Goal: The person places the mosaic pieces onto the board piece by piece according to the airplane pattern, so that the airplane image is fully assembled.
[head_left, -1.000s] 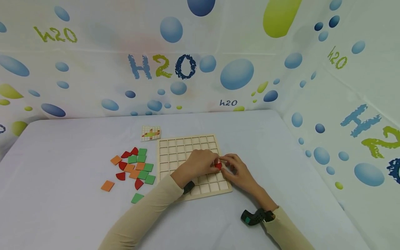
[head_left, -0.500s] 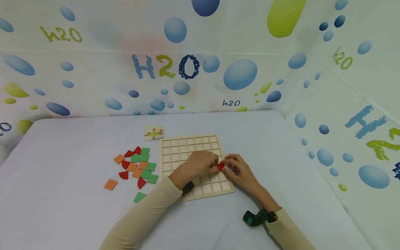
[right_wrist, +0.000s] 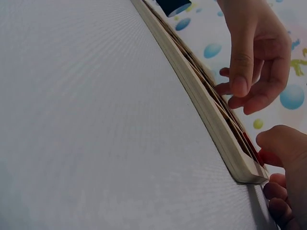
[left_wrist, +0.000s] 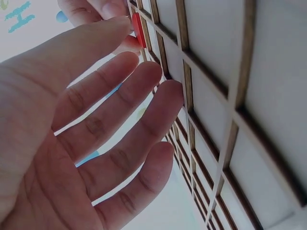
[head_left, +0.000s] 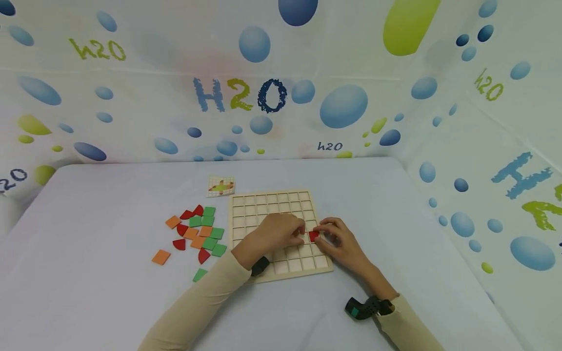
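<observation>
A red tile (head_left: 313, 236) lies at a cell near the right edge of a wooden grid board (head_left: 250, 199). My right hand (head_left: 344, 246) reaches in from the right, thumb and index fingertips at two edges of this tile. In the right wrist view, the right hand (right_wrist: 290, 153) is at the board's corner, with red showing by the fingertips. Over the middle of the board hovers my left hand (head_left: 278, 231), its relaxed fingers holding nothing. The left wrist view shows these loosely bent fingers (left_wrist: 127, 88) beside the grid, with the red tile (left_wrist: 138, 29) beyond the thumb.
Left of the board lie loose tiles: green squares (head_left: 208, 221), orange squares (head_left: 161, 257) and red rounded pieces (head_left: 204, 256). A small pattern card (head_left: 221, 186) lies behind the board's left corner. A printed cloth (head_left: 219, 136) rises behind the white table surface (head_left: 105, 209).
The left fingers have come away from the red tile and moved slightly left. The tile, tilted between both hands before, now lies flatter in the cell by the right fingertips.
</observation>
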Available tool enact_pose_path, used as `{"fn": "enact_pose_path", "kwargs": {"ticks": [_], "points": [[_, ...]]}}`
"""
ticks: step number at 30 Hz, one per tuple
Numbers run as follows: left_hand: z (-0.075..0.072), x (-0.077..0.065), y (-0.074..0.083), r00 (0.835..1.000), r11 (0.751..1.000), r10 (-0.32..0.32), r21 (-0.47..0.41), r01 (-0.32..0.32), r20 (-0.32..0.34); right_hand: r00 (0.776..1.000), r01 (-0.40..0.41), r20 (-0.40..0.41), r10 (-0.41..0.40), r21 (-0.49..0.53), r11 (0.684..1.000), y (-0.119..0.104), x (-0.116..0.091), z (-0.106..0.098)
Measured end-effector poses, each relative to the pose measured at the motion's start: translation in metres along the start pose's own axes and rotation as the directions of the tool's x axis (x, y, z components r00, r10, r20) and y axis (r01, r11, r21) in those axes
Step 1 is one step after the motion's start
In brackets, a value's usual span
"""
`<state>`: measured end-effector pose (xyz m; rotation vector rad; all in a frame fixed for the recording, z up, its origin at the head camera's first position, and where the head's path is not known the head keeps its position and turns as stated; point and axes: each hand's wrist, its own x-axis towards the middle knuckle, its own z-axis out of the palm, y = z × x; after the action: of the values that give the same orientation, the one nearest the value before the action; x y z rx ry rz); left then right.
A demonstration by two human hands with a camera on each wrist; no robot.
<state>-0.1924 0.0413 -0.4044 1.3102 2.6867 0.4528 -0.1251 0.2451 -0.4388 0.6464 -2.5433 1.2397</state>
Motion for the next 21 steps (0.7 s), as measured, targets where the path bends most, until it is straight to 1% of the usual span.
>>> {"fn": "enact_pose_path", "kwargs": {"ticks": [3, 6, 10, 15, 21], "points": [[-0.002, -0.003, 0.000, 1.000, 1.000, 0.009, -0.002, -0.009, -0.004, 1.000, 0.008, -0.017, -0.008, 0.008, 1.000, 0.000, -0.001, 0.000], [-0.002, -0.004, -0.001, 1.000, 1.000, 0.003, -0.016, -0.003, 0.002, 1.000, 0.003, -0.030, -0.002, 0.016, 1.000, 0.000, -0.001, 0.001], [-0.003, -0.007, -0.001, 1.000, 1.000, -0.012, -0.021, 0.012, 0.009, 0.999, 0.009, -0.033, -0.008, 0.027, 1.000, 0.000, 0.000, 0.001], [-0.007, -0.012, -0.001, 1.000, 1.000, -0.020, -0.023, 0.020, 0.002, 1.000, 0.006, -0.028, -0.005, 0.049, 0.999, -0.002, 0.000, 0.000], [-0.010, -0.018, -0.002, 1.000, 1.000, -0.017, 0.002, 0.017, -0.015, 1.000, -0.006, -0.026, 0.007, 0.045, 0.999, -0.001, 0.000, 0.000]]}}
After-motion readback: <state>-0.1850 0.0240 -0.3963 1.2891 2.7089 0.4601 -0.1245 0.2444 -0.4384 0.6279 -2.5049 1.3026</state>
